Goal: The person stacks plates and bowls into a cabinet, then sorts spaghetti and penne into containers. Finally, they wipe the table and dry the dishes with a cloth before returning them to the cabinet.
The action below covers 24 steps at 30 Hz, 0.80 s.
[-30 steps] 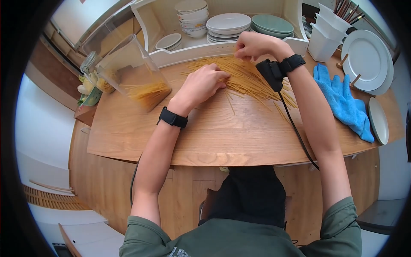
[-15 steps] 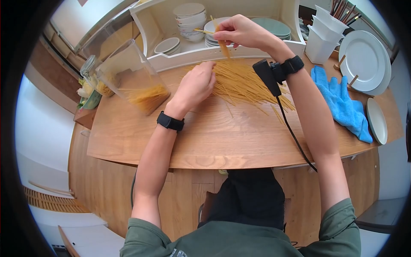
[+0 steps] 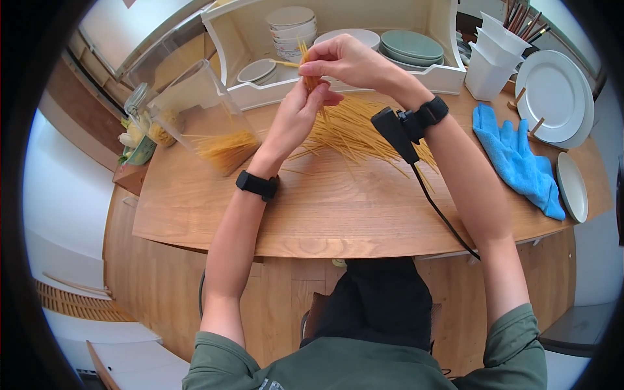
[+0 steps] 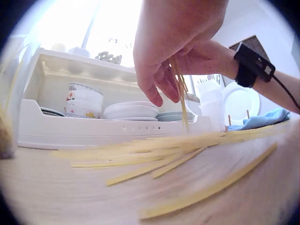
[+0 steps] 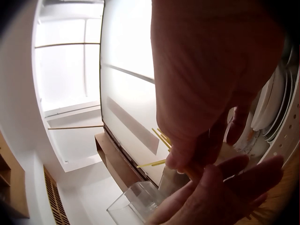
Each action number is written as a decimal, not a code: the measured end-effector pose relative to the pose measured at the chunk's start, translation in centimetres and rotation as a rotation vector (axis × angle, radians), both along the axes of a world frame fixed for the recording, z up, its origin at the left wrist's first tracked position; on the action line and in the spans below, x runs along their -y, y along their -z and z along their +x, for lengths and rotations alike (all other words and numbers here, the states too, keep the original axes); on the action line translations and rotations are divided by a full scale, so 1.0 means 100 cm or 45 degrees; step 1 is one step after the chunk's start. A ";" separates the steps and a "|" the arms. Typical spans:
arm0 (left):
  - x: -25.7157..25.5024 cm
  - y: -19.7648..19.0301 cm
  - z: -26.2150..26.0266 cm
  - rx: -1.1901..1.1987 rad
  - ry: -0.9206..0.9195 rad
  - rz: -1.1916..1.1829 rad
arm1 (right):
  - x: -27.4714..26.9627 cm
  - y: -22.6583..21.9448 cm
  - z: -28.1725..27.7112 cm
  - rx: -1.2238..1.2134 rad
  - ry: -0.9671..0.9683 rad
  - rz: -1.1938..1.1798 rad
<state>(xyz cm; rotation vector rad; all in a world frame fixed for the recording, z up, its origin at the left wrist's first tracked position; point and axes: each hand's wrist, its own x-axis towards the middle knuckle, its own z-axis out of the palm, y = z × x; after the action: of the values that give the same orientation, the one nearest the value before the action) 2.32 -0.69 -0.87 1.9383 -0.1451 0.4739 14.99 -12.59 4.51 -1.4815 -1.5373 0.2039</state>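
Observation:
My right hand [image 3: 348, 60] pinches a small bundle of dry spaghetti [image 4: 181, 90] near its top, above the front of the shelf unit. Just below, my left hand [image 3: 296, 121] holds the same bundle between thumb and fingers. The strands stand roughly upright, though one or two stick out sideways to the left. Their lower ends hang over a loose spaghetti pile [image 3: 374, 133] spread across the table. To the left, a clear container [image 3: 214, 104] leans with more spaghetti [image 3: 227, 151] inside its lower end.
Behind the pile, a white shelf unit [image 3: 260, 97] holds stacked bowls [image 3: 291, 29] and plates [image 3: 411, 44]. At the right are white holders [image 3: 487, 68], racked plates [image 3: 552, 94], a blue glove [image 3: 517, 159] and a dish [image 3: 572, 186]. A glass jar [image 3: 138, 101] stands far left.
My right hand rose from the pile with a spaghetti bundle and moved left. My left hand left the pile's edge and came up to the bundle, which both hands now hold.

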 end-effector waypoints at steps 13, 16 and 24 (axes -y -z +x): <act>-0.012 0.003 0.002 -0.131 -0.029 -0.010 | 0.000 0.005 -0.003 0.018 0.093 -0.089; -0.013 0.006 0.003 -0.166 -0.037 -0.089 | 0.000 0.008 -0.003 -0.047 0.048 -0.142; -0.018 0.006 0.004 -0.236 -0.016 0.012 | 0.001 0.009 -0.002 -0.004 0.016 -0.289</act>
<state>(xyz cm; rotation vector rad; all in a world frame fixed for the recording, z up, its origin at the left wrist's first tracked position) 2.67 1.07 -1.47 1.9826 -0.0155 0.2998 14.78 -12.72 3.63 -1.6655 -1.5415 0.3835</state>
